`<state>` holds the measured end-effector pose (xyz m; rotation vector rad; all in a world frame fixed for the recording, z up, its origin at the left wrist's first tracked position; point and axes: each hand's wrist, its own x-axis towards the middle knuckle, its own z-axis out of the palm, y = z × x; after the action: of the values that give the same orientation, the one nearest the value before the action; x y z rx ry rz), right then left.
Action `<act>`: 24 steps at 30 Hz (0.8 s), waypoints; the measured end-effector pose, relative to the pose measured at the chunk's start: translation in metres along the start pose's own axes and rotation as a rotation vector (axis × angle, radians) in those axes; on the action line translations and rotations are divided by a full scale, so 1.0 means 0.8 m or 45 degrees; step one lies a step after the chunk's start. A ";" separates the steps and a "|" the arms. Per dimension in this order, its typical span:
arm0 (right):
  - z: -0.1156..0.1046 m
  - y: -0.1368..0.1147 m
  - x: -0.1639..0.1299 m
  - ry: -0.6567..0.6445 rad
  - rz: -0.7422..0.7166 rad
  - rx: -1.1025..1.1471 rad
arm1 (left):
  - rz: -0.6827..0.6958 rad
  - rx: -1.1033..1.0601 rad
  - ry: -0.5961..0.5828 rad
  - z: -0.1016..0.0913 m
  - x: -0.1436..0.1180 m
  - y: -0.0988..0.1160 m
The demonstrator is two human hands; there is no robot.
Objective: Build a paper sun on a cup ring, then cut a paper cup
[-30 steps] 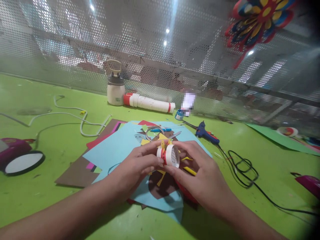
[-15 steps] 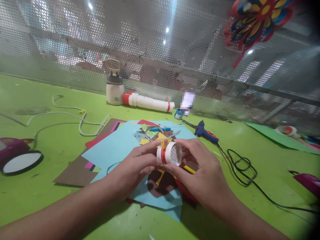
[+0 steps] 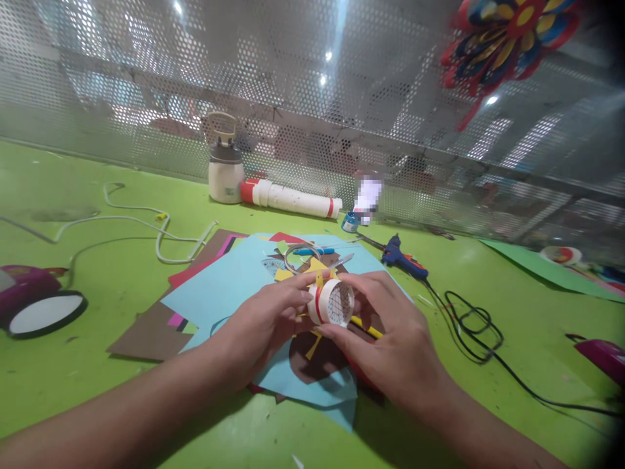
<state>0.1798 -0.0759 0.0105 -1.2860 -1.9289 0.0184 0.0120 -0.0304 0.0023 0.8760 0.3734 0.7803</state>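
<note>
Your white paper ring has a red band | light blue paper sheet under it | lime green table | blue glue gun | black cord

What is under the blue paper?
Under the blue paper, edges of brown paper, red paper and pink strips poke out. Their remaining parts stay covered.
</note>
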 end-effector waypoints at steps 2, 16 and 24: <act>0.000 0.000 0.000 -0.001 -0.003 0.023 | -0.012 -0.013 0.016 0.000 0.001 0.000; 0.002 -0.002 -0.006 0.072 -0.149 -0.114 | 0.043 -0.118 0.115 0.002 0.000 0.000; 0.006 -0.006 -0.012 0.132 -0.215 -0.181 | 0.057 0.006 -0.104 0.001 -0.007 -0.005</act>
<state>0.1750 -0.0838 0.0032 -1.1860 -1.9712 -0.2703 0.0102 -0.0367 -0.0006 0.9201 0.2843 0.7824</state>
